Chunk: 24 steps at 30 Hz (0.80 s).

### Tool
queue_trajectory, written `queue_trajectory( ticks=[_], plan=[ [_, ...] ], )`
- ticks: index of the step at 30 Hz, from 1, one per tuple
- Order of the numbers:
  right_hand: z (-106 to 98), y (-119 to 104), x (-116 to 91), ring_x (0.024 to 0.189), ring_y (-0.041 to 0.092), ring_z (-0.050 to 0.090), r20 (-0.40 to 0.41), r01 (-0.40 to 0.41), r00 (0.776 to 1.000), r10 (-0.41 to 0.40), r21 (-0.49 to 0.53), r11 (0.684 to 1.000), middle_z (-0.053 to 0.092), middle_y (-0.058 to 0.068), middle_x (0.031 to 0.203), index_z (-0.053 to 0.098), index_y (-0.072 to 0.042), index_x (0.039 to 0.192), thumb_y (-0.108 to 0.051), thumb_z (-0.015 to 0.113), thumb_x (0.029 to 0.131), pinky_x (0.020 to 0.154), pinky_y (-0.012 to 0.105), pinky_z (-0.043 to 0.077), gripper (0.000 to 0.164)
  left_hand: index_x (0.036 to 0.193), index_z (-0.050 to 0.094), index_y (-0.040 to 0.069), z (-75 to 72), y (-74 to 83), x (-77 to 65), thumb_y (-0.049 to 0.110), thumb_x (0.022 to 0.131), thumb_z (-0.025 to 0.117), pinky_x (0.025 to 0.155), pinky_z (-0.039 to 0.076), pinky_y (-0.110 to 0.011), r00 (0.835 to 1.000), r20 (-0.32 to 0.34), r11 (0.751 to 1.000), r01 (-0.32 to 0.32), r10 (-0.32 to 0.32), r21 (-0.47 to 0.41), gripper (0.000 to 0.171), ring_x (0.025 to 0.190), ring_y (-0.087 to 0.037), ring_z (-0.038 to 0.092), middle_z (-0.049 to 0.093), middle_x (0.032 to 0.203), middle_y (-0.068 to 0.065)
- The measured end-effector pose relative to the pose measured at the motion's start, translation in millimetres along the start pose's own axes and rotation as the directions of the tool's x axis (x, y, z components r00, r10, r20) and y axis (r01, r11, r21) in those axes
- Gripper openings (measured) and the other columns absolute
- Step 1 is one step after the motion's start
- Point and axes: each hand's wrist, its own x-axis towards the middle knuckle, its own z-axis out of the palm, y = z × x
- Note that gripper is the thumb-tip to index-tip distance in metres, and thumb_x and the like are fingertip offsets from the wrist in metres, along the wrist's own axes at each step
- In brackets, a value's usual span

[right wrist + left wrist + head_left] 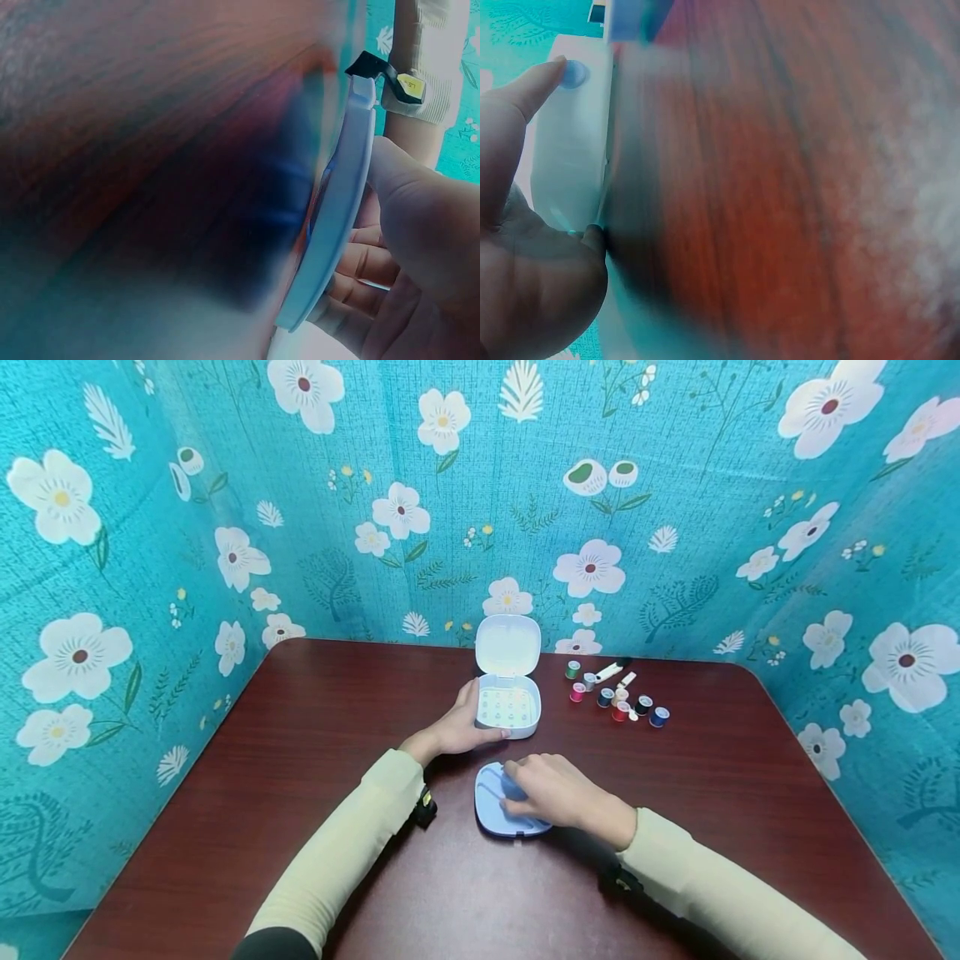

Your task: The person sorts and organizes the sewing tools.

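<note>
My left hand (459,725) holds a small white-blue plastic box (511,731) at its front left, with the thumb along the front wall and the fingers at the left side. The box's hinged lid (508,645) stands up at the back. Inside lies a pale panel (504,708) with rows of small marks. In the left wrist view, the thumb (536,88) lies by a round blue button (573,74). Nearer the front, my right hand (558,789) grips a rounded light-blue plastic tray (491,802) from above, its fingers bent over the right part and hiding it.
Several thread spools (621,711) stand in a loose group to the right of the box. Behind them lies a white tool with a dark end (609,672), beside a smaller white piece (626,679). A floral curtain (442,510) borders the dark wooden table (300,735).
</note>
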Motion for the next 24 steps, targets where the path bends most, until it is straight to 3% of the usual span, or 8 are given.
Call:
queue_trajectory(
  ticks=[24],
  plan=[
    [10.0, -9.3, -1.2, 0.049, 0.008, 0.044, 0.029, -0.059, 0.998, 0.059, -0.002, 0.998, 0.042, -0.007, 0.06, 0.06, -0.006, 0.103, -0.043, 0.064, 0.084, 0.044, 0.023, 0.036, 0.042, 0.149, -0.016, 0.013, 0.0, 4.1, -2.1, 0.055, 0.077, 0.068, 0.11, 0.022, -0.038, 1.0, 0.003, 1.0, 0.016, -0.016, -0.005, 0.118, 0.141, -0.02, 0.009, -0.008, 0.156, -0.008]
  ],
)
